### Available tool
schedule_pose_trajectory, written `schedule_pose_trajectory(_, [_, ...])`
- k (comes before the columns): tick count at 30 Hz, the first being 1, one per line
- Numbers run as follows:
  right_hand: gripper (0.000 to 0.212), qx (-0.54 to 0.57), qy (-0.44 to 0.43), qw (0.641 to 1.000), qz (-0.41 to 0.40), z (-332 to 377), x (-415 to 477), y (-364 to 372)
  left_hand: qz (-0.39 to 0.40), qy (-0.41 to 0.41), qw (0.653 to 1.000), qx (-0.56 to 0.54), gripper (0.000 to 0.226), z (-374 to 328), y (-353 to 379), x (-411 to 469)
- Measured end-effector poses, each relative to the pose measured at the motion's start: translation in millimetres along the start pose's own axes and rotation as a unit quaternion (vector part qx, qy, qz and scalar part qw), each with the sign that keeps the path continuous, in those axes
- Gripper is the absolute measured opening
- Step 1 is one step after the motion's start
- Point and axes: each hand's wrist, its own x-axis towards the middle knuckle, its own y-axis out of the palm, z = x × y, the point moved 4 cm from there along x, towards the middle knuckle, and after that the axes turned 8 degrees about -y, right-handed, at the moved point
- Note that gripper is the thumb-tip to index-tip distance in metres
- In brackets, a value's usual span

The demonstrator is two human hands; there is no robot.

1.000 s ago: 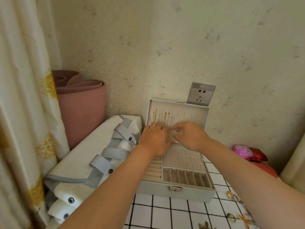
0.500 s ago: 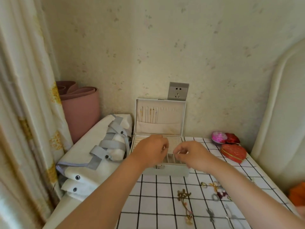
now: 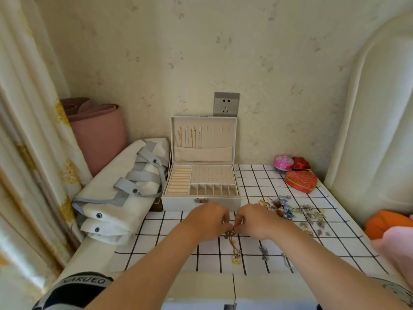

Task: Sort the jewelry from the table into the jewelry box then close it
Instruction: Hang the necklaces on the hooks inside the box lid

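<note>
The white jewelry box [image 3: 201,203] stands open at the back of the checked table, its lid [image 3: 203,139] upright with several thin gold chains hanging inside. My left hand [image 3: 209,220] and my right hand [image 3: 257,220] meet in front of the box, both pinching the top end of a gold beaded necklace [image 3: 234,249] that trails toward me on the cloth. A heap of mixed jewelry [image 3: 292,211] lies right of my right hand. Two small silver pieces [image 3: 263,252] sit near the front edge.
A folded white bag with grey straps [image 3: 125,186] lies left of the box, with a rolled pink mat [image 3: 98,133] behind it. Red heart-shaped tins [image 3: 300,181] and a pink tin [image 3: 283,162] sit at the back right. An orange cushion [image 3: 386,222] is at the right edge.
Both hands drew back from the box lid, over the tray, down to the table in front of the box, and took hold of the gold necklace. The view pulled back.
</note>
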Motion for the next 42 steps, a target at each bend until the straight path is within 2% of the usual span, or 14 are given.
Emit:
schedule_pose_trajectory(7, [0.004,-0.014,-0.008,1.0,0.018,-2,5,5,0.036,-0.009,0.998,0.051,0.023,-6,13,7])
schedule_pose_trajectory(13, [0.016,-0.017,0.004,0.998,0.063,-7,9,4,0.101,-0.028,0.992,0.063,0.023,-2,9,14])
schedule_pose_trajectory(15, [0.019,-0.005,-0.009,0.997,0.074,-3,9,4,0.106,-0.026,0.992,0.07,0.021,-2,9,16])
schedule_pose_trajectory(23, [0.008,0.015,-0.021,0.996,0.089,-6,9,7,0.102,-0.016,0.994,0.043,0.026,-1,8,11])
schedule_pose_trajectory(26, [0.014,0.021,-0.03,0.995,0.094,-4,7,5,0.096,-0.006,0.995,-0.015,0.027,-2,5,8])
schedule_pose_trajectory(30, [0.023,0.086,-0.048,0.995,0.021,-2,3,-16,0.069,-0.011,0.986,-0.152,0.019,-4,-6,6])
schedule_pose_trajectory(32, [0.017,0.127,-0.056,0.99,-0.006,0,-1,-26,0.057,-0.032,0.975,-0.21,0.014,-3,-11,6])
schedule_pose_trajectory(34, [0.016,0.162,-0.061,0.984,-0.029,2,-4,-31,0.055,-0.049,0.965,-0.253,0.02,-2,-15,6])
schedule_pose_trajectory(37, [0.017,0.24,-0.059,0.967,-0.067,4,-4,-34,0.062,-0.06,0.94,-0.33,0.017,-3,-25,3])
schedule_pose_trajectory(42, [0.017,0.371,-0.059,0.919,-0.12,11,-5,-41,0.023,-0.073,0.919,-0.386,0.018,5,-50,2])
